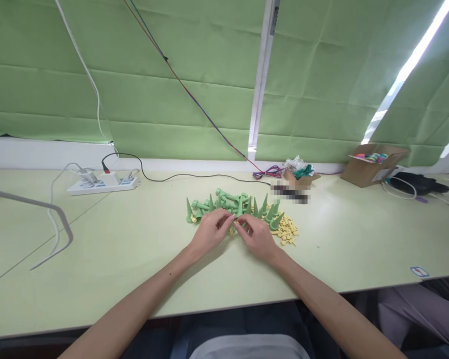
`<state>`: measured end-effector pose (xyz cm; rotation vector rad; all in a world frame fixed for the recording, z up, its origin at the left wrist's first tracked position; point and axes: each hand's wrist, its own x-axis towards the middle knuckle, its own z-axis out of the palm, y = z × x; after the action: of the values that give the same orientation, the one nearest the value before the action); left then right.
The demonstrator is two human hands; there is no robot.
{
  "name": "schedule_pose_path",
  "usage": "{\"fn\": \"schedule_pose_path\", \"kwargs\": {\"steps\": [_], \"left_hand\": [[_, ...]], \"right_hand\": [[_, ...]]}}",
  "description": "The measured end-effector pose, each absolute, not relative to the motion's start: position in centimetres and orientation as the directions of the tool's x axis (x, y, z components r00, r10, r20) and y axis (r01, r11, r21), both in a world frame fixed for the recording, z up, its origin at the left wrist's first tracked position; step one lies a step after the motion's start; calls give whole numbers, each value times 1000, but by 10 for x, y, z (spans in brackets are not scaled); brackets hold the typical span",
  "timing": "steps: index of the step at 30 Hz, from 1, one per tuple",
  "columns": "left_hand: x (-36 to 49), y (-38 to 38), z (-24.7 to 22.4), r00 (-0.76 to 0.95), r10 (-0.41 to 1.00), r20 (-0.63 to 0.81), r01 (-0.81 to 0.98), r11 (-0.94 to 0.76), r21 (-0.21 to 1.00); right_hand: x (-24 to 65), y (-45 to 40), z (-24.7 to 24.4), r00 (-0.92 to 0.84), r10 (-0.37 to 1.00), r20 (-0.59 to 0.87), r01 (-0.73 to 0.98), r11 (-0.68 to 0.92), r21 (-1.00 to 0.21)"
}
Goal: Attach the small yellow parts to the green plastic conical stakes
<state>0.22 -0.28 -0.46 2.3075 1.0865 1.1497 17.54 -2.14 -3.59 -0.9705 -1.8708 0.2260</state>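
Note:
My left hand [212, 230] and my right hand [257, 235] meet above the table, with thumbs and fingers pinched together. A sliver of a small yellow plastic piece [237, 223] shows between the fingertips; the fingers cover most of it. Directly behind them a green plastic cone spike [240, 206] points up, and I cannot tell whether the fingers touch it. Several more green cones stand around it, with green tube-shaped parts [224, 194] lying in a pile behind. Beside my right hand spreads a heap of small yellow pieces [287, 228]. Another yellow piece [232, 231] is just below my left fingertips.
A white power strip [103, 184] with plugs sits at the back left, and a black cable [187, 175] runs from it. Bundled wires [268, 172], a small open box [301, 178] and a larger cardboard box [372, 167] line the back. A black bag-like item [415, 184] lies far right.

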Motion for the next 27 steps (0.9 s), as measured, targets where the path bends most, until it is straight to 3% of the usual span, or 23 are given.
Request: {"fn": "schedule_pose_path", "kwargs": {"steps": [13, 27], "left_hand": [[2, 2, -9, 387, 762, 519, 508, -646, 569], [3, 1, -9, 349, 798, 491, 531, -601, 598]], "right_hand": [[175, -22, -33, -198, 697, 689, 457, 688, -564], [173, -23, -32, -182, 673, 717, 505, 690, -519]]}}
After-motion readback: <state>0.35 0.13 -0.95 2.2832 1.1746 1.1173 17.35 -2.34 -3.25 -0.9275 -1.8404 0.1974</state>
